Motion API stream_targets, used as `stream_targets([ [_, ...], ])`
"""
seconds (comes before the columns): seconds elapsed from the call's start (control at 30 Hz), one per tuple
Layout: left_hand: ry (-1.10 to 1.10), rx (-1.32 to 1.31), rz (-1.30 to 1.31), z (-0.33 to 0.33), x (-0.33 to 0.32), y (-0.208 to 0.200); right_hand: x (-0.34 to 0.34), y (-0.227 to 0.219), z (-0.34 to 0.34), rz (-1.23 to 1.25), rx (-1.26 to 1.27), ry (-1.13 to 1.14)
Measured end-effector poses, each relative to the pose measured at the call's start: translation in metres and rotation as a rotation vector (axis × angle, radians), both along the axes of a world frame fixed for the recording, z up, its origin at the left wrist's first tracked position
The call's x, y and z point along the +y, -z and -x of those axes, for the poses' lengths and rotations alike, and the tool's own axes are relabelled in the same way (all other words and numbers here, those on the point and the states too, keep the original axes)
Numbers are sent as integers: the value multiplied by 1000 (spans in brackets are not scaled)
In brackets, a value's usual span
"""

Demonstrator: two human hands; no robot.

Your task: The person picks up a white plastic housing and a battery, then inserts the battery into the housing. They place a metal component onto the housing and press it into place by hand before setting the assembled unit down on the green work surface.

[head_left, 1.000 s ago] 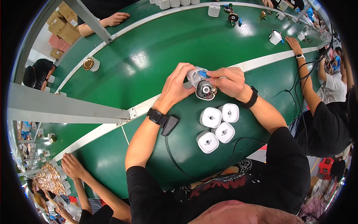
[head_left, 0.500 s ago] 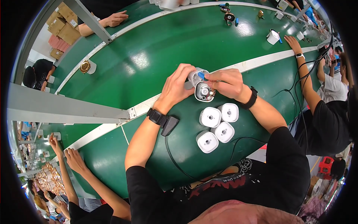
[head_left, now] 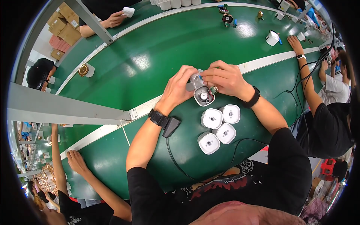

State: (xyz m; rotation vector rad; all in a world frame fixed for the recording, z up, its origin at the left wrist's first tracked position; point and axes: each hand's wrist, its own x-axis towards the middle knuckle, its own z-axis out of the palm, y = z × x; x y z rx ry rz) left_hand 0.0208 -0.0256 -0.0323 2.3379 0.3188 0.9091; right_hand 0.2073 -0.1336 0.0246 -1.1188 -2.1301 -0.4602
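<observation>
Casing [head_left: 196, 100] of two joined cups, grey inside, held near the white rail [head_left: 258, 65] that edges the green worktop [head_left: 180, 150]. The left hand [head_left: 179, 84] closes around the upper cup; the right hand [head_left: 228, 80] brings its fingertips narrowly together at a blue piece [head_left: 201, 77] there, whether gripping or pressing cannot be told. Compared with half a second earlier, less blue shows, the lower cup sits slightly nearer the wearer, and the gold-topped cup [head_left: 86, 70] beyond the rail has shifted left; a co-worker's hand [head_left: 115, 18] opposite now holds a white part [head_left: 128, 12]. Four white housings [head_left: 226, 132] stand just below the casing, limiting room on that side; leftward, bare worktop reaches the left forearm. Hidden or unclear: most of the blue piece — behind the right fingers — and the small circuit board [head_left: 213, 90], partly shaded.
</observation>
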Motion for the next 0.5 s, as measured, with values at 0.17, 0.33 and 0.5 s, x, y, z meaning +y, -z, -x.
stream_targets([
  [0.17, 1, -26, 93, 1, -2, -4, 0, -1, -1, 123, 49, 25],
  [0.33, 31, -56, 162, 0, 1, 2, -3, 3, -9, 434, 286, -26],
  [0.5, 97, -33, 429, 2, 1, 2, -5, -9, -4, 687, 387, 20],
])
